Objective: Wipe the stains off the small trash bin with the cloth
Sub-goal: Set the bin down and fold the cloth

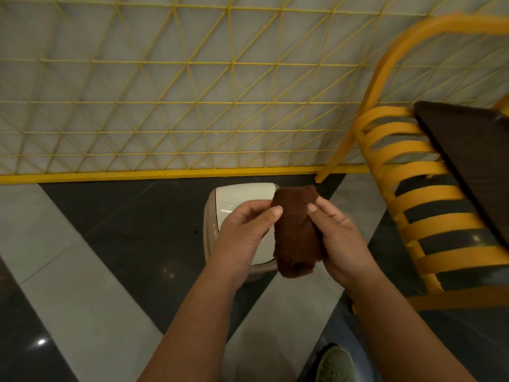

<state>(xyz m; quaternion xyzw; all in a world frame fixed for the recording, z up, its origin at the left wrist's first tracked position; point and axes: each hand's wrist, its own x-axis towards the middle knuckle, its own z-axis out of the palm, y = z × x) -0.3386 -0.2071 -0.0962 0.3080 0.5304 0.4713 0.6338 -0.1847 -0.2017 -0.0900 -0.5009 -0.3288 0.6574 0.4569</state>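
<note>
A small trash bin (237, 198) with a white swing lid and a beige rim stands on the floor below my hands, partly hidden by them. A folded brown cloth (296, 232) is held above the bin. My right hand (337, 238) grips the cloth from its right side, thumb on top. My left hand (245, 230) pinches the cloth's left edge with the thumb on its upper part.
A yellow wire-grid fence (192, 106) on a yellow base rail runs behind the bin. A yellow slatted chair (429, 194) stands at the right, with a dark table edge (468, 150) over it. My shoe (337, 365) shows at the bottom. The floor has dark and light tiles.
</note>
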